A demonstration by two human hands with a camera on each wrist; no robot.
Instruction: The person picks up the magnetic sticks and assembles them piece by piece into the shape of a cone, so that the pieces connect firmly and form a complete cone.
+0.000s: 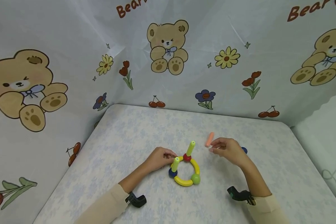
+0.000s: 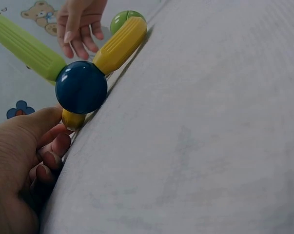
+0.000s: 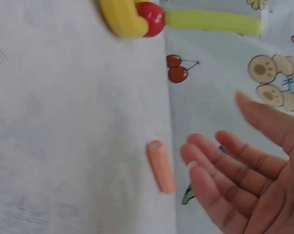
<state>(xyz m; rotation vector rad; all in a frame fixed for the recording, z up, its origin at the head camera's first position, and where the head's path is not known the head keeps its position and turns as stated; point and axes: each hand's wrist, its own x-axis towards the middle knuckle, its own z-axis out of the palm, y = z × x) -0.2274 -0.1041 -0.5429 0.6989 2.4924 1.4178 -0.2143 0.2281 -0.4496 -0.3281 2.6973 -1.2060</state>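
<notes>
A ring of yellow curved rods [image 1: 184, 182] lies on the table, joined by a dark blue ball [image 2: 82, 87], a red ball [image 1: 187, 157] and a green ball [image 1: 195, 178]. Light green sticks [image 1: 190, 148] stand up from the red and blue balls. My left hand [image 1: 160, 159] pinches the ring's left yellow rod [image 2: 72, 120] between thumb and fingers, close to the blue ball. Fingers spread and holding nothing, my right hand [image 3: 254, 180] hovers beside an orange stick [image 3: 161, 167] that lies behind the ring.
Another blue ball [image 1: 244, 150] sits on the table behind my right hand, partly hidden by it. Printed cloth [image 1: 168, 84] with bears and flowers hangs along the table's far edge and left side. A thin cord [image 1: 331, 179] shows at the far right.
</notes>
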